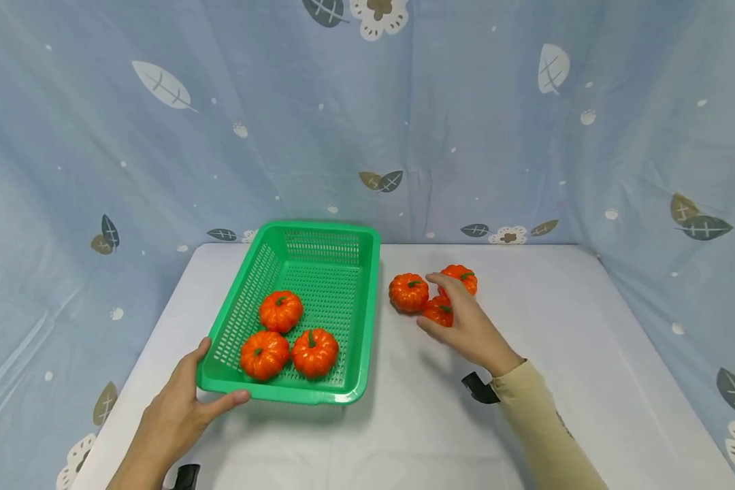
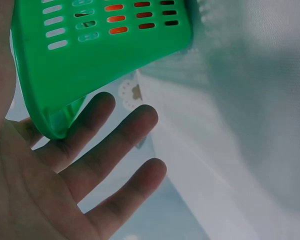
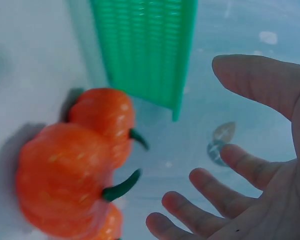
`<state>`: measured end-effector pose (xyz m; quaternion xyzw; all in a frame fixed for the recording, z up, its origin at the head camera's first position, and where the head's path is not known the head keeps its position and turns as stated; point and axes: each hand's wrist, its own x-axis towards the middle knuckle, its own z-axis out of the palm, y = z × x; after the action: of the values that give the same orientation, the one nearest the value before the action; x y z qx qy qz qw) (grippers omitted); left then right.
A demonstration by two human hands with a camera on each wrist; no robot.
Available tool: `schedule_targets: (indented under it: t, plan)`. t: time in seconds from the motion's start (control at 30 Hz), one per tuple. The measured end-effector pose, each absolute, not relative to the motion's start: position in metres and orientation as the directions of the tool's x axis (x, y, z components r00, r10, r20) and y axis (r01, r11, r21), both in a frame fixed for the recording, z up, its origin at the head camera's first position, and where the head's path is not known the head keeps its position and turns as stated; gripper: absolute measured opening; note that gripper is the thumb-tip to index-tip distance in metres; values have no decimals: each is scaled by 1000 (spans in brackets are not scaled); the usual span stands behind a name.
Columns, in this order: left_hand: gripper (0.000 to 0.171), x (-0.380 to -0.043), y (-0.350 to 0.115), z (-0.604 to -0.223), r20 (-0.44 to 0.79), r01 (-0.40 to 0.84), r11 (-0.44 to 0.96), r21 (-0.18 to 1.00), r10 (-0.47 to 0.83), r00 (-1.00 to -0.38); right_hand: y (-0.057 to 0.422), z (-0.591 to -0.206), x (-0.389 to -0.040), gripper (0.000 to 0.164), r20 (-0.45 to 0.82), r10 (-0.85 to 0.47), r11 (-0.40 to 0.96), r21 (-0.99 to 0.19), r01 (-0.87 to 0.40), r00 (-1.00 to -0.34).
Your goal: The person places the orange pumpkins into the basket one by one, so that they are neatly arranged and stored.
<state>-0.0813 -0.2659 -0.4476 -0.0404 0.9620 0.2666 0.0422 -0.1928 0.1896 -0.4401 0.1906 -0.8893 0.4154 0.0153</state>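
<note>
At the near left corner of the green plastic basket (image 1: 367,327), my left hand (image 1: 174,408) touches the rim, thumb along the front edge. Its other fingers (image 2: 135,125) are spread and nearly straight below the rim in the left wrist view. Inside the basket are three small orange pumpkins, one farther back (image 1: 280,312) and two near the front (image 1: 265,355) (image 1: 315,354). My right hand (image 1: 465,333) hovers with thumb and fingers apart over three more pumpkins: a left one (image 1: 407,293), a near one (image 1: 436,312) partly behind the hand, and a far one (image 1: 463,278).
A white cloth covers the table (image 1: 588,354). Behind and beside it hangs a blue curtain (image 1: 465,122) printed with leaves and flowers. Black straps (image 1: 480,388) show at both wrists.
</note>
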Motion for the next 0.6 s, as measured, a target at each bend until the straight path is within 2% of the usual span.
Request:
schedule_targets:
  t: [0.6]
  plan:
    - [125,-80,-266,-447,-115,-106,868,486,-57,-992,206,-468,-195,78,84,-264,722,-643,-255,-961]
